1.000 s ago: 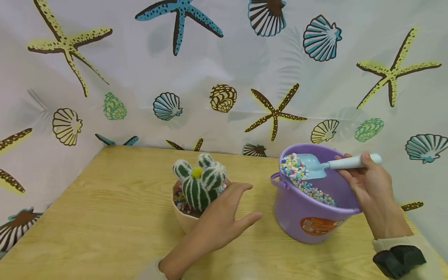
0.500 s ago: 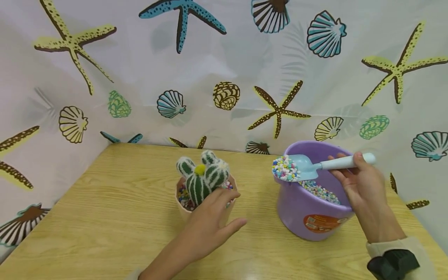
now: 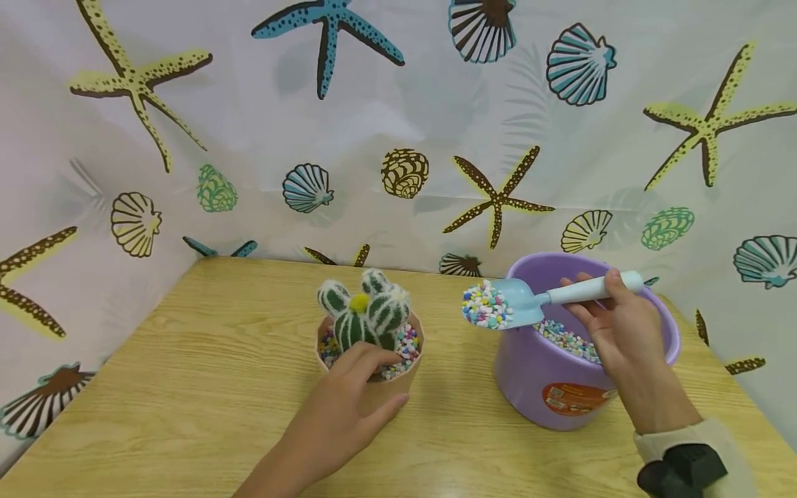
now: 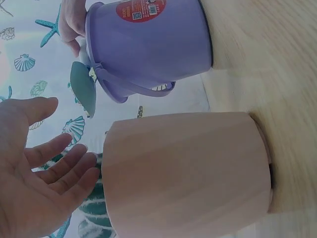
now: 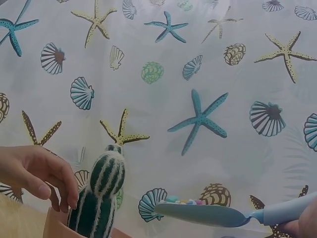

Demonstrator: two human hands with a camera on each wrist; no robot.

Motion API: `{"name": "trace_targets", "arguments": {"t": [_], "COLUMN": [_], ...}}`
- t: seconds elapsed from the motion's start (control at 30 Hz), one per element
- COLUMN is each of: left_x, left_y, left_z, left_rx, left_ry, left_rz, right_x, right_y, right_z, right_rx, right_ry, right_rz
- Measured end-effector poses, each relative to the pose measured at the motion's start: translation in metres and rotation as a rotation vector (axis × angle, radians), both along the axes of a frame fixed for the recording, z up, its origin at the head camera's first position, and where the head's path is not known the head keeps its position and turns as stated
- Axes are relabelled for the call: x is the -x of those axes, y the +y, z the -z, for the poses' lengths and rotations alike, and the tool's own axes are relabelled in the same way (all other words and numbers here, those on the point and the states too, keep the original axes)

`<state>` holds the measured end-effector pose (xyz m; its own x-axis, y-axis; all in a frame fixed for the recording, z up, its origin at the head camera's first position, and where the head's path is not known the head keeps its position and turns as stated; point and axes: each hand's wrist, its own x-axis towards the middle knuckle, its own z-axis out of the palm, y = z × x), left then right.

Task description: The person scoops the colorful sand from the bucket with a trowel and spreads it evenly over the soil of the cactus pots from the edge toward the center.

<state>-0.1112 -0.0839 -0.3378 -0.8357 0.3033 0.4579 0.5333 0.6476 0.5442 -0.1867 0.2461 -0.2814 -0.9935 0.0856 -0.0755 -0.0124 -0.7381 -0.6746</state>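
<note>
My right hand (image 3: 629,335) grips the white handle of a light blue scoop (image 3: 526,301). Colourful pebbles (image 3: 486,306) are heaped in its blade, which juts past the left rim of a purple bucket (image 3: 529,387). More pebbles lie inside the bucket. To the left stands a pale peach plant pot (image 3: 395,394), holding a fuzzy green-and-white cactus (image 3: 351,328) with a yellow tuft, and pebbles around it. My left hand (image 4: 39,173) is at the pot's near rim by the cactus, its fingers loosely bent with nothing in them. Whether the fingertips touch the pot or cactus I cannot tell.
Both containers stand on a light wooden table (image 3: 187,387). Behind it hangs a white cloth (image 3: 361,117) printed with starfish and shells. The bucket's handle (image 4: 148,90) hangs down its side. A black strap device (image 3: 681,470) sits on the right wrist.
The right hand has moved left with the loaded scoop, bringing its blade out beyond the bucket's rim. The left hand has drawn back towards the pot's near side, uncovering pebbles there.
</note>
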Motion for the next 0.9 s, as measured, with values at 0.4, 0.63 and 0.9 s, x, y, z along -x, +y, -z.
{"name": "trace_targets", "arguments": {"t": [0.4, 0.63, 0.9], "left_x": [0.002, 0.015, 0.033], "left_y": [-0.025, -0.04, -0.056], "left_z": [0.006, 0.012, 0.018], "left_rx": [-0.053, -0.036, -0.127], "left_ry": [0.035, 0.001, -0.23], "left_rz": [-0.222, -0.257, -0.049], "right_x": [0.001, 0.003, 0.008], "right_y": [-0.023, -0.034, -0.044], "right_z": [-0.007, -0.011, -0.013], "right_rx": [-0.052, -0.062, -0.067], "right_ry": [-0.036, -0.049, -0.062], "right_rz": [-0.005, 0.003, 0.001]}}
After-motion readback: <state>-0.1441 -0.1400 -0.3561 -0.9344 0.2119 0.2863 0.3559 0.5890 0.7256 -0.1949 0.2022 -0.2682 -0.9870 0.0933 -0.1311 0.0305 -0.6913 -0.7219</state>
